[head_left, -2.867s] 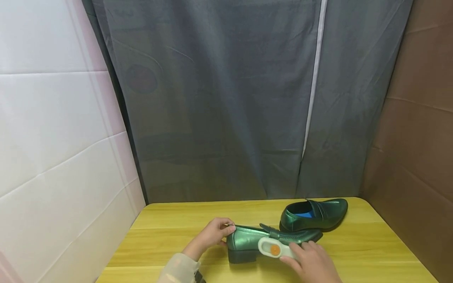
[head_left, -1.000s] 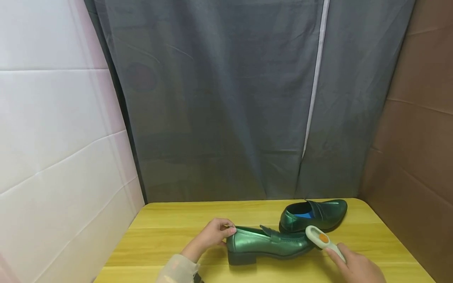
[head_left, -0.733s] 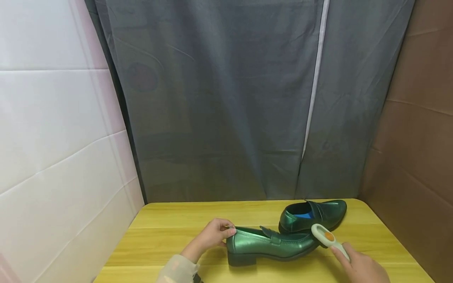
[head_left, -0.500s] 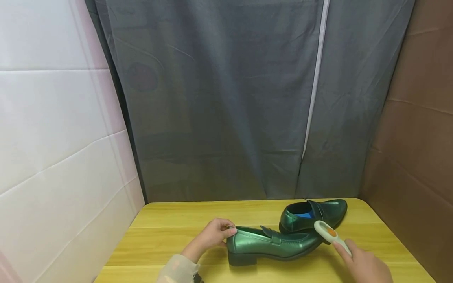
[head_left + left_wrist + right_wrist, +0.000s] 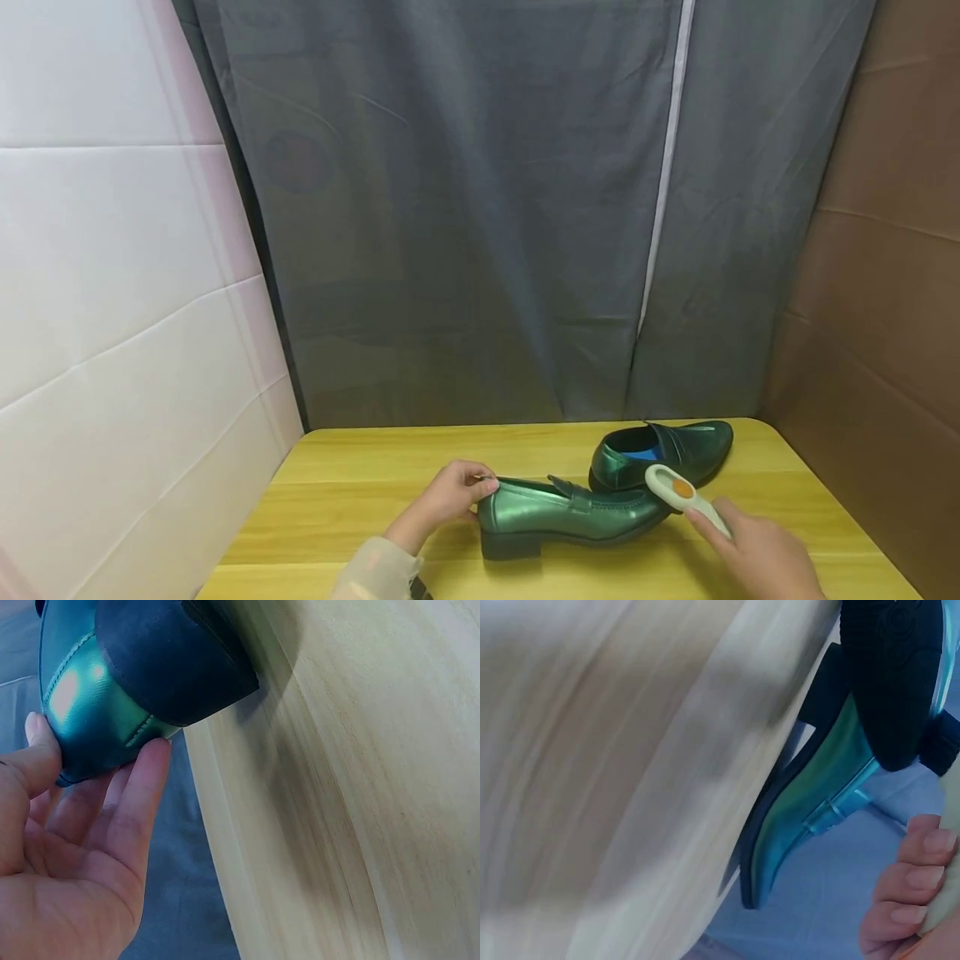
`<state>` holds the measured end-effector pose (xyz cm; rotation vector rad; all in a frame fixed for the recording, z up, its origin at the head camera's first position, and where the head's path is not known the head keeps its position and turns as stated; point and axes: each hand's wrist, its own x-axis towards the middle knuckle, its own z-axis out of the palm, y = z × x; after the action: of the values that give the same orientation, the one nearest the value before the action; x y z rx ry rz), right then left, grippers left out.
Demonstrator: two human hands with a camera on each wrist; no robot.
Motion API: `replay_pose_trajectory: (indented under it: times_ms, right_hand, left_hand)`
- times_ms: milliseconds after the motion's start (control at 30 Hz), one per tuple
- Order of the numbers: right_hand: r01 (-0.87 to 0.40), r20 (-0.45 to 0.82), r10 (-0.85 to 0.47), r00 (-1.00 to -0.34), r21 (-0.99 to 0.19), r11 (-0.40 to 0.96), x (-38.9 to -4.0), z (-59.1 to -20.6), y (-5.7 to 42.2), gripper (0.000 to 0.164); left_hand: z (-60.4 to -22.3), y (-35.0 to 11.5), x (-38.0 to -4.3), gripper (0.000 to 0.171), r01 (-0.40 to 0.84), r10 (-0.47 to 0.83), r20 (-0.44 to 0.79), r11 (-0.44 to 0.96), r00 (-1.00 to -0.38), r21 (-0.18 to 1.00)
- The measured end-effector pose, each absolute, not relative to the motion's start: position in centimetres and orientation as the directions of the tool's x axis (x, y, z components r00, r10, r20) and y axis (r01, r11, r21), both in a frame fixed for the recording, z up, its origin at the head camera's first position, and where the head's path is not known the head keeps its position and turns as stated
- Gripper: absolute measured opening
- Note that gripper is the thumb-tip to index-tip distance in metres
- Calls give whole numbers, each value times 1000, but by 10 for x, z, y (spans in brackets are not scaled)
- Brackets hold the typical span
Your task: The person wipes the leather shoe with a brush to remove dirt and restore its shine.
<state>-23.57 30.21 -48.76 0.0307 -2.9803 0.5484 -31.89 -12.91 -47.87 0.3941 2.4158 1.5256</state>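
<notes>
A metallic green loafer (image 5: 562, 512) points its toe right, with its toe end raised above the table. At its back, my left hand (image 5: 450, 498) pinches the heel counter; in the left wrist view the thumb and fingers of that hand (image 5: 82, 862) lie on both sides of it. My right hand (image 5: 765, 550) grips a pale-handled brush (image 5: 701, 508) with an orange button, its head over the loafer's toe. In the right wrist view, dark bristles (image 5: 939, 742) sit close against the toe, whose dark sole (image 5: 892, 667) shows. The brush's underside is hidden in the head view.
A second green loafer (image 5: 701, 450) with a blue insole stands behind, close to the first one's toe. Both are at the yellow wooden table (image 5: 360, 467). A grey curtain (image 5: 450, 250) hangs behind, with white (image 5: 135, 292) and brown (image 5: 885, 292) panels at the sides.
From the loafer's side, the brush has moved right and up to the toe, then slightly left over the last half second. My left hand keeps its hold on the heel.
</notes>
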Motion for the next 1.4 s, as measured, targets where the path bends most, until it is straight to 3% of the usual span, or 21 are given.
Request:
replay_pose_trajectory:
  times_ms: [333,633,1000,1200,1400]
  right_hand:
    - [-163,248,-85,-965,-316,935,-237,-484,270,34]
    - [-190,196,-135,-971,-293,937,-242,-482,247,41]
    - [-241,254,-175,-951,-262,935,-251,-490,237,38]
    - [-300,311,-226,-923,-217,929,-256,-493,238,37]
    - [-444,414,-353,-839,-145,884,-267,-489,235,33]
  left_hand:
    - [-480,-136,-321,26,101,360,-64,422,-931,901]
    - [-480,-135,-322,26,97,361,-68,422,-930,901]
    - [-483,-132,-321,22,90,350,-76,434,-934,896]
    - [-483,-133,-319,23,85,349,-80,433,-934,897]
    - [-480,-130,-319,22,91,355,-77,433,-932,897]
